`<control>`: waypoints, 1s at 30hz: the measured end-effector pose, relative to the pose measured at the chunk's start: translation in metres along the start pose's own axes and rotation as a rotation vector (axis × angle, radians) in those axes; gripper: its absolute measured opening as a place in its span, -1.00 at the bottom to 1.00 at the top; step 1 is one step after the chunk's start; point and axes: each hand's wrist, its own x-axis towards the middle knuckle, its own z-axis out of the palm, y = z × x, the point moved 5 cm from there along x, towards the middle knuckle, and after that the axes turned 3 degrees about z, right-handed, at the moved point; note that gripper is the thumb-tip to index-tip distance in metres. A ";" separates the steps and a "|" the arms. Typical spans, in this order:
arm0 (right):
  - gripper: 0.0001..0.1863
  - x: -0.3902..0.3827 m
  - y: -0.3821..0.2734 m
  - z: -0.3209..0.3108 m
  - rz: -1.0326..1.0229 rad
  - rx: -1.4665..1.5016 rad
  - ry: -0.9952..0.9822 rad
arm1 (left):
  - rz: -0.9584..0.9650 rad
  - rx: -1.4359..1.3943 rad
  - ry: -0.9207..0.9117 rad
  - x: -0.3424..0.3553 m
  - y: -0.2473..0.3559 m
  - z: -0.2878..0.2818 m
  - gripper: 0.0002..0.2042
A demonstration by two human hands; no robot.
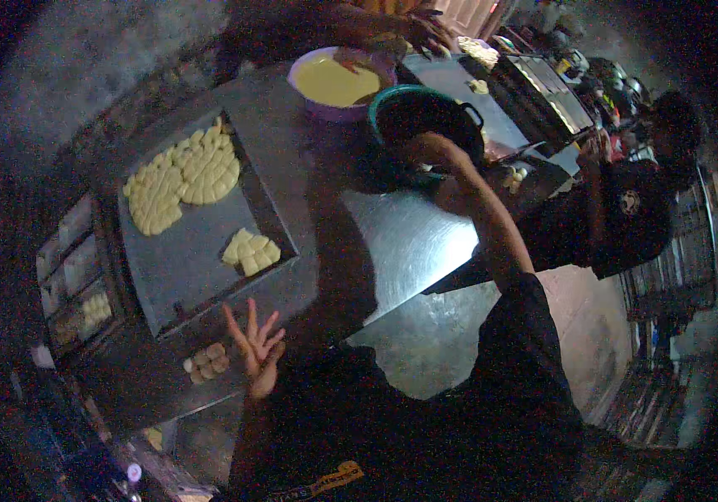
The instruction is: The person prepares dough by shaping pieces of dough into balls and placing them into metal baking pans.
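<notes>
The left hand (257,350) hovers with fingers spread, holding nothing, just beside a small cluster of browned dough pieces (206,362) on the steel table (409,238); the right hand (427,151) reaches into a dark teal-rimmed basin (426,117), its fingers too dim to tell; pale dough pieces (183,180) fill a flat metal tray (187,259); a purple bowl of yellow batter (335,84) stands beyond; the room is dark.
</notes>
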 end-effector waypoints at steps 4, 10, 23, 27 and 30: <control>-0.61 -0.041 -0.011 -0.064 -0.127 -0.963 0.012 | -0.010 -0.027 0.015 -0.024 0.008 -0.006 0.08; -0.60 -0.073 -0.184 0.083 0.230 -1.079 0.067 | -0.070 0.194 -0.097 -0.030 0.063 0.006 -0.29; -0.62 -0.280 -0.276 0.490 -0.007 -0.001 -0.512 | -0.166 -0.083 0.137 -0.075 0.075 -0.066 -0.68; -0.66 -0.302 -0.303 0.527 -0.263 -0.340 -0.284 | -0.166 -0.122 0.300 -0.098 0.098 -0.092 -0.71; -0.56 -0.310 -0.313 0.577 -0.645 -0.659 -0.008 | -0.136 0.005 0.320 -0.111 0.111 -0.112 -0.66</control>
